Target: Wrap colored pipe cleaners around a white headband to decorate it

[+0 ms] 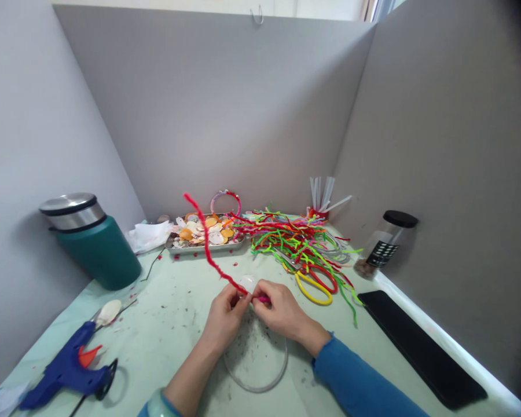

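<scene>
A fuzzy red pipe cleaner (pixel 208 255) rises in a curve up and to the left from my fingertips. My left hand (pixel 224 315) pinches it between thumb and forefinger. Close beside it, my right hand (pixel 280 308) is closed on the pipe cleaner's other part, where a magenta bit shows between the fingers. A thin grey-white hoop (pixel 260 389) hangs or lies below my hands; its upper part is hidden by them, so I cannot tell how it is held. Behind my fingertips sits a small clear round piece (pixel 247 282).
Scissors with red and yellow handles (pixel 315 288) lie by a heap of coloured pipe cleaners (pixel 286 234). A metal tray (pixel 208 249) of shell-like discs stands behind. At left are a blue glue gun (pixel 67 365) and teal bottle (pixel 98 249); at right, a jar (pixel 380 249) and black strip (pixel 421 347).
</scene>
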The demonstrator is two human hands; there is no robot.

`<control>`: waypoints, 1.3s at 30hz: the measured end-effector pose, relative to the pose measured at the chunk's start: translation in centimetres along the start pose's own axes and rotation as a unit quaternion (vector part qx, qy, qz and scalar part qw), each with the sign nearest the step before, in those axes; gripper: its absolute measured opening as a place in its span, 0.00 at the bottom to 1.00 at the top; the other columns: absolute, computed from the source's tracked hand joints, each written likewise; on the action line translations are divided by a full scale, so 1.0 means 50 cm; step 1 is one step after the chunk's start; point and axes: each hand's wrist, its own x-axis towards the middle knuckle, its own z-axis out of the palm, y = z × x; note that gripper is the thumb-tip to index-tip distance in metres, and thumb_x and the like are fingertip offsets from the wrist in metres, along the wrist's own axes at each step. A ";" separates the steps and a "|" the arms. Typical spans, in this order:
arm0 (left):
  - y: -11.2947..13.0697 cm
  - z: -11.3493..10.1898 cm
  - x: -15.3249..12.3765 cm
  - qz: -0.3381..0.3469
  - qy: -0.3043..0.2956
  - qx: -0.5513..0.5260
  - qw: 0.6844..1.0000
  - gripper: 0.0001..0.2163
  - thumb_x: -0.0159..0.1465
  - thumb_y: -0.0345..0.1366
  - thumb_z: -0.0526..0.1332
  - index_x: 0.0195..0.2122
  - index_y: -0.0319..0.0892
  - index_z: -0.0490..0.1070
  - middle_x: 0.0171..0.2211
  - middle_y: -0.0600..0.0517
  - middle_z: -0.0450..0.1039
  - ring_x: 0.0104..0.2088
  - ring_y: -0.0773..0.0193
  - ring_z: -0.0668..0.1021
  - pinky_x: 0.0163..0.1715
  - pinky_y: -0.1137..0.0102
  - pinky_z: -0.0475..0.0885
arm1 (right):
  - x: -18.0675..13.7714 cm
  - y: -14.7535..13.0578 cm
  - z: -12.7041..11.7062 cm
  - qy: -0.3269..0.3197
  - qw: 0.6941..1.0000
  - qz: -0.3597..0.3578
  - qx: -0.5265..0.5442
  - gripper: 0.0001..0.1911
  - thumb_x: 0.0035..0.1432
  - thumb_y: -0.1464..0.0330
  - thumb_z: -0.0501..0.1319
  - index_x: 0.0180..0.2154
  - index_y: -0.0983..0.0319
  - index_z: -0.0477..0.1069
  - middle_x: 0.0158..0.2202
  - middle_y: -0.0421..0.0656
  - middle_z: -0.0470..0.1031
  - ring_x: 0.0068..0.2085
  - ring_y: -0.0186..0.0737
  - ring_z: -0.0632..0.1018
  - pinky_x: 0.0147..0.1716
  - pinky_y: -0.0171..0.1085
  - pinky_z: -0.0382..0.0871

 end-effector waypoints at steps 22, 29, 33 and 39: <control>0.040 -0.016 0.000 -0.001 -0.009 0.032 0.999 0.08 0.56 0.37 0.59 0.25 0.39 0.72 0.21 0.56 0.63 0.19 0.71 0.66 0.20 0.76 0.59 | 0.004 0.001 0.006 -0.056 0.992 0.051 0.100 0.07 0.53 0.70 0.54 0.24 0.62 0.59 0.20 0.33 0.60 0.23 0.29 0.62 0.22 0.28 0.52; 0.042 -0.011 0.007 -0.076 -0.012 -0.025 0.997 0.08 0.53 0.38 0.61 0.26 0.38 0.70 0.16 0.58 0.62 0.16 0.72 0.63 0.16 0.77 0.57 | 0.001 -0.002 0.002 -0.058 0.992 0.053 0.104 0.05 0.53 0.70 0.54 0.26 0.62 0.62 0.23 0.34 0.64 0.25 0.29 0.64 0.23 0.28 0.54; 0.041 -0.012 0.008 -0.105 -0.009 -0.051 0.993 0.09 0.51 0.39 0.62 0.25 0.38 0.67 0.15 0.59 0.61 0.15 0.74 0.61 0.15 0.78 0.55 | -0.001 -0.007 -0.002 -0.067 0.991 0.041 0.106 0.02 0.51 0.71 0.57 0.27 0.62 0.63 0.23 0.34 0.64 0.25 0.29 0.64 0.23 0.28 0.54; 0.054 -0.014 0.005 -0.132 -0.013 -0.072 0.988 0.12 0.50 0.42 0.63 0.24 0.39 0.65 0.13 0.60 0.59 0.14 0.75 0.60 0.14 0.78 0.52 | -0.004 -0.012 -0.003 -0.059 0.993 0.023 0.102 0.04 0.49 0.73 0.58 0.27 0.62 0.62 0.23 0.34 0.63 0.25 0.30 0.63 0.23 0.28 0.54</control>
